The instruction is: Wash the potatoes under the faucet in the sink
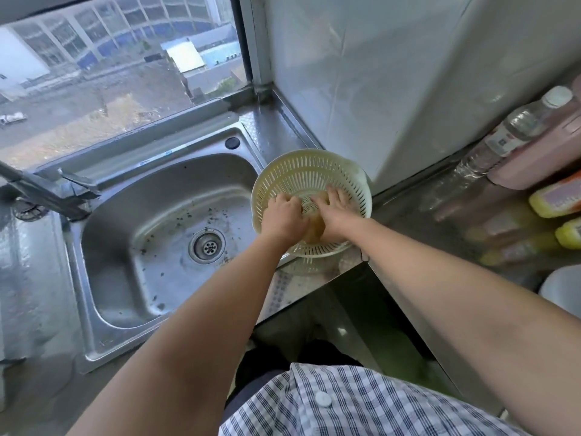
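Note:
A cream plastic colander (301, 166) stands on the steel counter just right of the sink (151, 215). Both my hands reach into it. My left hand (283, 215) curls around a potato that it mostly hides. My right hand (333, 212) lies over a brownish potato (314, 229) that shows between the two wrists, its fingers spread and bent over it. The faucet (47, 193) stands at the sink's left rim, its spout pointing into the basin, and no water is seen running. The basin holds only dark specks around the drain (207, 246).
A white tiled wall corner rises right behind the colander. Clear and pink bottles (515, 130) and yellow bottles (556, 199) lie along the counter at the right. A window sits behind the sink. A white rounded container (562, 287) is at the right edge.

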`<state>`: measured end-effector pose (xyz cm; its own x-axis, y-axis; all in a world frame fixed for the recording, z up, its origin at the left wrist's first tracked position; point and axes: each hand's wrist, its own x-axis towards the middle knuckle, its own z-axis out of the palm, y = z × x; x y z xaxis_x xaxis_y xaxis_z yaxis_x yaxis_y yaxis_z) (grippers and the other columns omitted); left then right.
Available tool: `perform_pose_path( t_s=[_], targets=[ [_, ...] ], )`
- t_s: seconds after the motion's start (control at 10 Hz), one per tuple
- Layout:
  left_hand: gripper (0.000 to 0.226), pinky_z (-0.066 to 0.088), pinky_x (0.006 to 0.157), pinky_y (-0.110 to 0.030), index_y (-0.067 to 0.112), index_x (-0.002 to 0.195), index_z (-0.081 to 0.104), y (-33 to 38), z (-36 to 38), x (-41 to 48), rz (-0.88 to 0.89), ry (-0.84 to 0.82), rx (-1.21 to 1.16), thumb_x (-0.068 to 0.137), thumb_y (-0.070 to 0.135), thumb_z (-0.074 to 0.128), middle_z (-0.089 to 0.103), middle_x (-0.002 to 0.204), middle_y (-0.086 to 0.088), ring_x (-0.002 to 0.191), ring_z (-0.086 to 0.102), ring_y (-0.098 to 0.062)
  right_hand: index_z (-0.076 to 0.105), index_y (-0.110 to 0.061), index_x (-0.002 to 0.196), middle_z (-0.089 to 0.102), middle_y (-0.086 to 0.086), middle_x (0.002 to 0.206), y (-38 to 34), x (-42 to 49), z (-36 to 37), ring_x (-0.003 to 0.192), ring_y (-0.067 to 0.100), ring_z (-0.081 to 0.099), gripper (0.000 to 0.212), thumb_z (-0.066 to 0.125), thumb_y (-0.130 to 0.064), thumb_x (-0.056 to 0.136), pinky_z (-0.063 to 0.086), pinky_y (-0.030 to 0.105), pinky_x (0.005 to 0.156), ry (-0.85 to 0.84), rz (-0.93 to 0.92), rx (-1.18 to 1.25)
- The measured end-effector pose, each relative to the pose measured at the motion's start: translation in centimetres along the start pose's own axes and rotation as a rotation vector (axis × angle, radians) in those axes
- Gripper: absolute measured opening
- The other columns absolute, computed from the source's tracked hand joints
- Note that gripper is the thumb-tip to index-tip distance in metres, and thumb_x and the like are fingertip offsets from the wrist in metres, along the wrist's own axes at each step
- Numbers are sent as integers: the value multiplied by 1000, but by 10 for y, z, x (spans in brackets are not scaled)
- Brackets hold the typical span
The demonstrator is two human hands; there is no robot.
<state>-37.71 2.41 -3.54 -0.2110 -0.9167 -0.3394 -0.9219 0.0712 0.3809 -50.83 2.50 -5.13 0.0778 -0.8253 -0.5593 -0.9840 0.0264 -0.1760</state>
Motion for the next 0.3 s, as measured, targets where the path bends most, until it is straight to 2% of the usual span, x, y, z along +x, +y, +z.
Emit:
perform_pose_path(
  t_s=[0.1, 0.2, 0.3],
  targets=[
    [32, 40, 95, -40, 11, 117, 64, -2, -8, -7, -27, 139, -41, 93, 23, 47, 54, 121, -15, 118, 45, -33, 19, -23, 151, -17, 13, 162, -4, -7, -7, 149, 34, -16, 84, 67, -31, 82, 1, 55, 119, 49, -39, 35],
    [29, 44, 89, -38, 10, 110, 69, -7, -17, -13, -19, 236, -102, 91, 22, 50, 59, 115, -14, 112, 51, -30, 38, -20, 142, 5, 13, 162, -11, -12, -12, 149, 35, 2, 62, 59, -24, 84, 11, 54, 119, 131, -79, 85],
    [27, 51, 79, -38, 13, 103, 72, -15, -27, -17, -62, 323, -119, 90, 21, 50, 65, 106, -10, 103, 58, -28, 53, -18, 127, 43, 8, 140, -16, -9, -18, 125, 27, 45, 40, 60, -28, 89, 43, 42, 103, 233, -126, 118]
  ],
)
